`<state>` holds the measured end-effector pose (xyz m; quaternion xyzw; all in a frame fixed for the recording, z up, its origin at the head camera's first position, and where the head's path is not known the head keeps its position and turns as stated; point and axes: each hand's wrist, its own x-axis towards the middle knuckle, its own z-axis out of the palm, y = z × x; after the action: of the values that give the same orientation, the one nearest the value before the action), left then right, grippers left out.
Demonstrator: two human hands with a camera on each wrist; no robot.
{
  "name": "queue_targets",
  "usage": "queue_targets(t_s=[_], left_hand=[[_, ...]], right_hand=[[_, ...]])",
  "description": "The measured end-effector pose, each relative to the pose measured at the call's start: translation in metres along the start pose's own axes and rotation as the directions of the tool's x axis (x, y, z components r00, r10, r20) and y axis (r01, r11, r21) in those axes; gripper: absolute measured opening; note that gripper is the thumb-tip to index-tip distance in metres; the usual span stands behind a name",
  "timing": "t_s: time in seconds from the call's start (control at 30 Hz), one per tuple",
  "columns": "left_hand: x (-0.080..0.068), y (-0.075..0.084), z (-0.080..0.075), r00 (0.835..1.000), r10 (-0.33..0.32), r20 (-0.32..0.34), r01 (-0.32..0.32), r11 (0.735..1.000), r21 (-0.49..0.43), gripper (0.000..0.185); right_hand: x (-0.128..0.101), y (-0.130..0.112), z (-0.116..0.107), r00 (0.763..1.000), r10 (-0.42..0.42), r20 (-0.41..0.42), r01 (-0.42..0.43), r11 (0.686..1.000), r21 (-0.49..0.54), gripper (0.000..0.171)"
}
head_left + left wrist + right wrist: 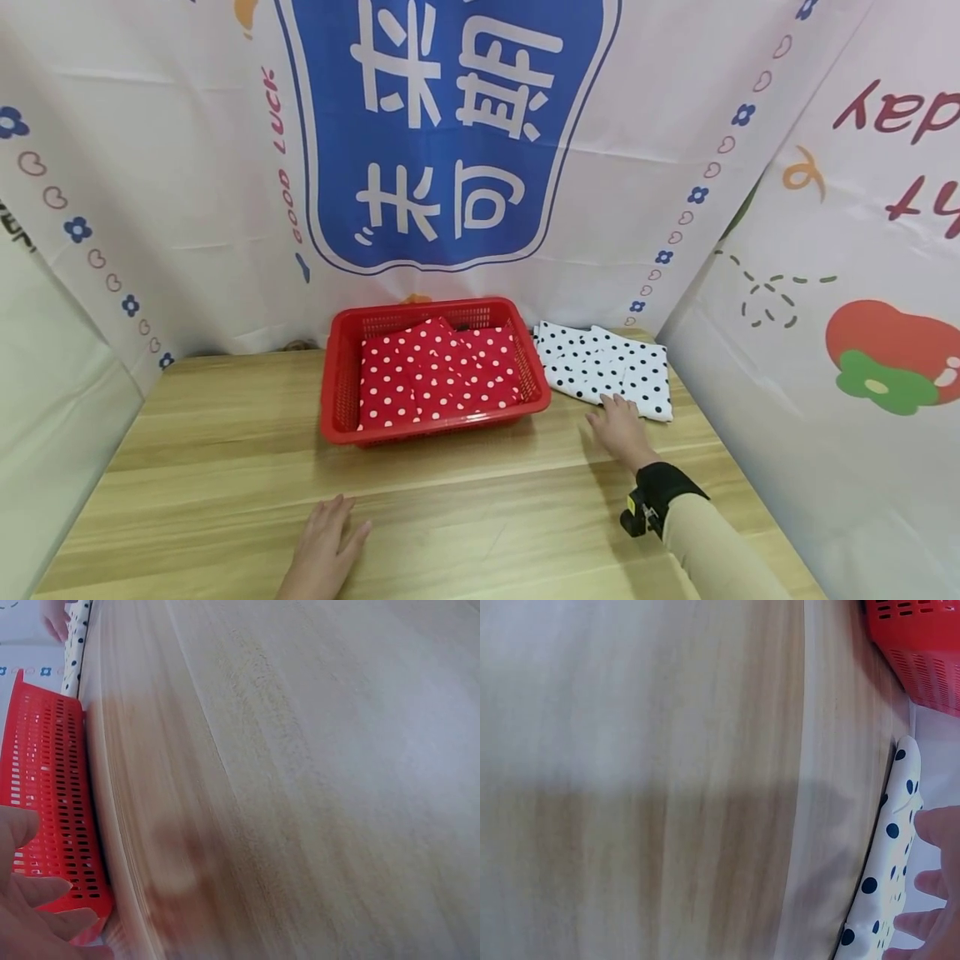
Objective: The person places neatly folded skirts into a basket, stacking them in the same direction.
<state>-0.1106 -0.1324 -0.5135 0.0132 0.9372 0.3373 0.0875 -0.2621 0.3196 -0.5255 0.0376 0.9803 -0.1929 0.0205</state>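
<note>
Partner: Where did the white cloth [603,364] lie?

Me: Just beyond my right hand [621,435], near edge at the fingertips, beside the basket [343,383]. Long axis appeared to run left to right, right end slanting toward me.

Partner: Nearer hand, and state?

Me: Right. Fingers loosely spread, nothing gripped; contact with the cloth I could not confirm. Left hand [322,546] lay well apart, fingers extended, also without a grip.

Partner: Obscured?

Me: My right fingers covered part of the cloth's near edge; its underside was hidden. The red cloth [442,371] hid most of the basket's floor. The head view cut off my left wrist.
</note>
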Motion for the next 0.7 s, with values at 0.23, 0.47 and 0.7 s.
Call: queue_targets(t_s=[0.23, 0.47, 0.7], left_hand=[[0.001, -0.003, 0.002, 1.0, -0.002, -0.004, 0.002, 1.0, 0.001, 0.054], [0.0, -0.006, 0.001, 1.0, 0.0, -0.028, 0.0, 1.0, 0.006, 0.054], [0.0, -0.009, 0.002, 0.998, 0.021, -0.052, -0.02, 1.0, 0.011, 0.053]], right_hand=[[0.005, -0.007, -0.005, 1.0, 0.006, 0.016, -0.006, 0.999, -0.035, 0.056], [0.019, -0.007, -0.007, 0.999, 0.023, 0.04, -0.022, 0.999, -0.03, 0.058], [0.03, 0.0, -0.006, 0.997, 0.044, 0.067, -0.041, 0.998, -0.043, 0.061]])
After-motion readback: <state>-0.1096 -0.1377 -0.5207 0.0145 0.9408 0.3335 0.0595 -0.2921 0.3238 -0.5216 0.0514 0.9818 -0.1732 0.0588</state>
